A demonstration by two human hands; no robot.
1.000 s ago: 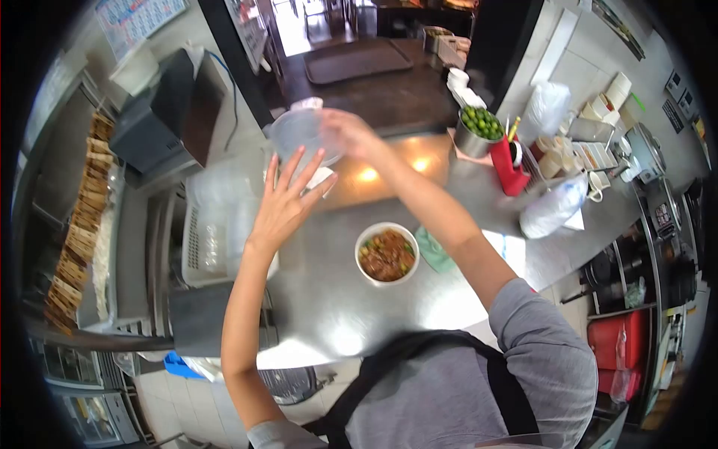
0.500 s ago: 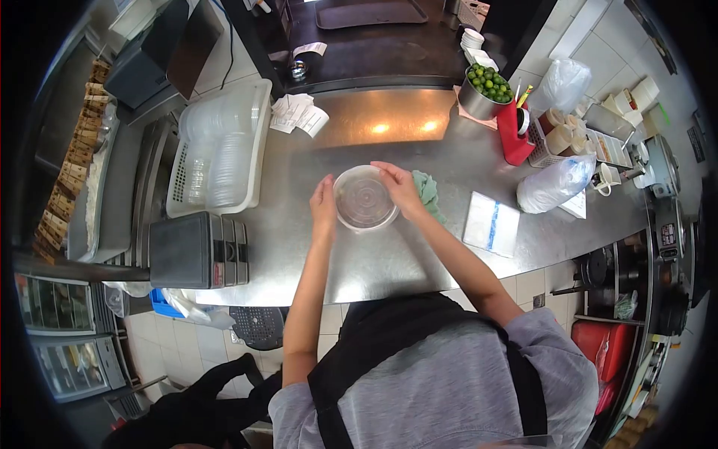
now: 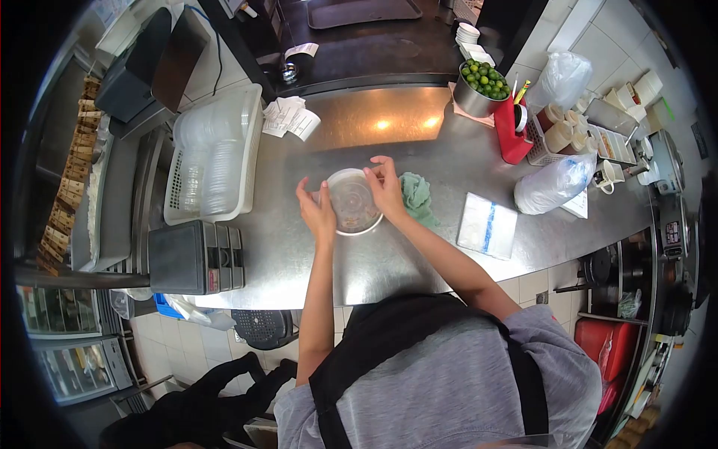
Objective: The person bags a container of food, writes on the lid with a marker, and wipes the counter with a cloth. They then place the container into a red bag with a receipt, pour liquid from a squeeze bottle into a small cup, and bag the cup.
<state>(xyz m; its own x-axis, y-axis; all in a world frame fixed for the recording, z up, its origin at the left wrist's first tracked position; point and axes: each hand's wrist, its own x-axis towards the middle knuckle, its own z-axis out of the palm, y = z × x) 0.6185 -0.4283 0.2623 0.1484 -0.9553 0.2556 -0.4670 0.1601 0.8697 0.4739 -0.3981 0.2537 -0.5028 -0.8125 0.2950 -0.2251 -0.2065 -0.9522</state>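
Note:
A round white-rimmed bowl with a clear lid [image 3: 353, 203] stands on the steel counter in front of me. My left hand [image 3: 317, 212] is at its left edge, fingers apart and curved, the thumb near the rim. On the upper right edge rests my right hand [image 3: 384, 188], its thumb at the rim and its fingers raised and spread. A crumpled green cloth [image 3: 417, 197] lies just right of my right hand.
White basket of clear lids [image 3: 250, 161] and dark drawer box [image 3: 179, 258] at left. Receipts [image 3: 290, 118] lie behind. Metal pot of limes [image 3: 476, 99], red holder [image 3: 513, 133], wrapped bag [image 3: 550, 183] and folded white cloth [image 3: 488, 226] at right. A person in black [image 3: 194, 404] is lower left.
Both hands and the bowl have shifted slightly left. The fingers of both hands have lifted and spread away from the rim.

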